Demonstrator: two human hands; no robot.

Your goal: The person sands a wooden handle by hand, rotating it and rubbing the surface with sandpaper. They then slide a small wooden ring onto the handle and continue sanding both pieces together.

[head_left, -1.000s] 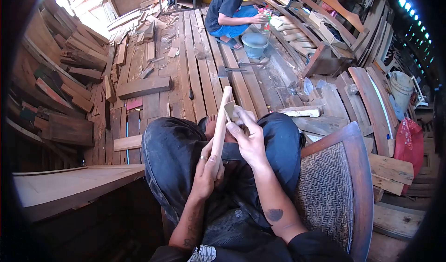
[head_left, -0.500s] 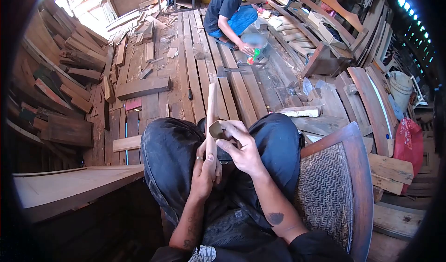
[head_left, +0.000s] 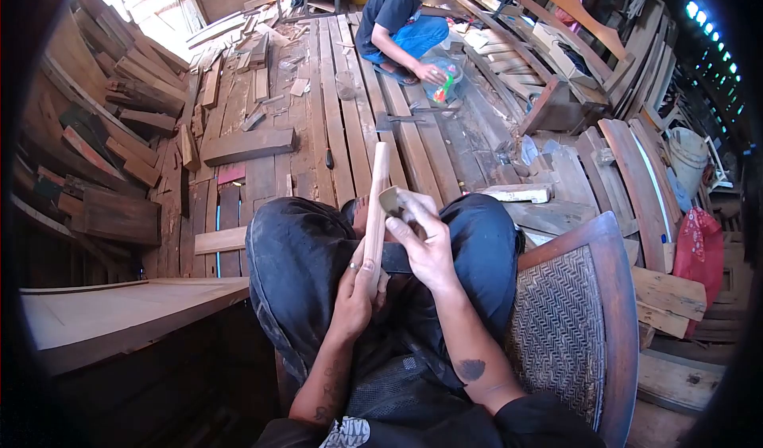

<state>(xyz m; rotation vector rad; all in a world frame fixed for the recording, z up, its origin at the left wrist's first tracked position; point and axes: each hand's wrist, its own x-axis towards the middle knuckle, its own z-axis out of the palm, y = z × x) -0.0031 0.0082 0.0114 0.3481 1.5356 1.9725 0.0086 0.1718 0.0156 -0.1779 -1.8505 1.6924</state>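
Observation:
A slim pale wooden stick [head_left: 380,179] points up and away from me above my lap, slightly tilted. My left hand [head_left: 358,293] is closed around its lower end, thumb lying along the wood. Pinched in the fingers of my right hand [head_left: 423,241] is a curved brownish piece of sandpaper [head_left: 389,201], right beside the stick's middle. Whether it presses on the wood at this instant is hard to tell. The lower end of the stick is partly hidden by my left fingers.
A woven-seat wooden chair [head_left: 560,333] stands at my right, a pale wooden panel [head_left: 127,309] at my left. Ahead, a crouching person [head_left: 393,23] reaches to a bucket [head_left: 445,86]. A hammer-like tool [head_left: 389,120] and a thick board [head_left: 249,147] lie on the plank floor.
The stick's top has tipped to the right, and my right hand with the sandpaper has shifted slightly right. The crouching person's hand has moved a little near the bucket.

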